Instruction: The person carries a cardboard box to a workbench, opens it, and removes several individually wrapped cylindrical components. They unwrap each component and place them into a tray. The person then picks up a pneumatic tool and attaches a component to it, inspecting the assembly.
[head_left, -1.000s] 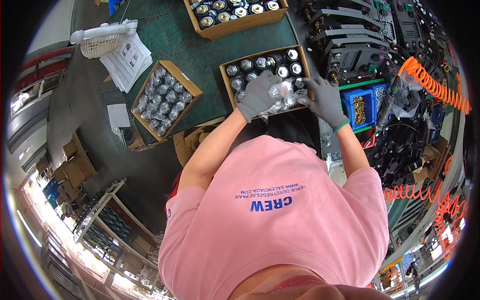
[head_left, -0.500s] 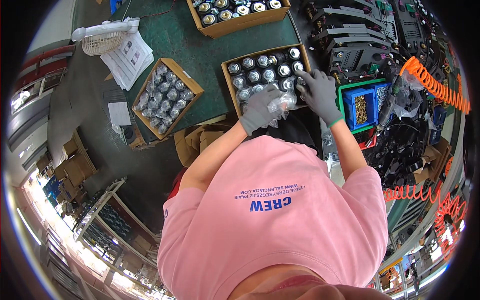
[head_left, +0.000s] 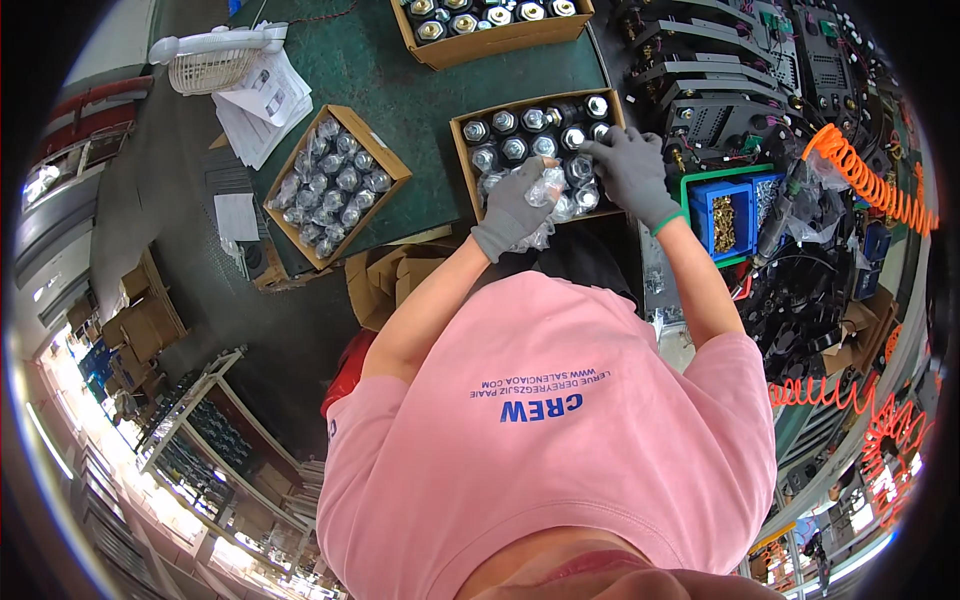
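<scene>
An open cardboard box (head_left: 462, 165) in front of me holds rows of black cylindrical parts (head_left: 514, 149) topped with silver hex nuts. Over its near left corner, my left hand (head_left: 513, 212) in a grey glove is closed on crumpled clear plastic wrapping (head_left: 543, 190). Whether a part sits inside the wrapping I cannot make out. My right hand (head_left: 637, 180), gloved too, reaches over the box's right edge with fingers apart. Its fingertips are at the nuts on that side, and nothing shows in its grip. Toward the near side, some parts lie under clear plastic.
Left on the green table (head_left: 400, 130) stands a box (head_left: 385, 187) of plastic-wrapped parts. A further box (head_left: 500, 48) of parts is at the back. White fan (head_left: 212, 65) and papers (head_left: 262, 110) lie far left. Right are a blue bin (head_left: 722, 215) of brass fittings, orange coiled hose (head_left: 870, 170) and dark metal assemblies.
My left hand has turned and shifted slightly, the plastic still in it. The right hand's fingers have moved a little left over the nuts. The whole view has shifted slightly.
</scene>
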